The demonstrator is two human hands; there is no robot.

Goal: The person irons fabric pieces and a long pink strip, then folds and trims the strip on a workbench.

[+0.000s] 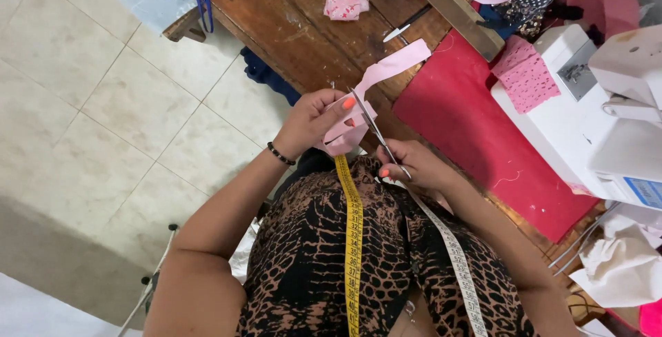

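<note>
The pink fabric strip, clamped in the left hand, is best kept taut while the scissors, gripped by the right hand at 4 o'clock, are closed slowly.

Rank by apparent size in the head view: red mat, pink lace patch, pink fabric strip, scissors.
1. Red mat, clearly largest.
2. Pink fabric strip and pink lace patch: look alike, no ranking.
3. Scissors in the right hand: smallest, though partly hidden.
</note>
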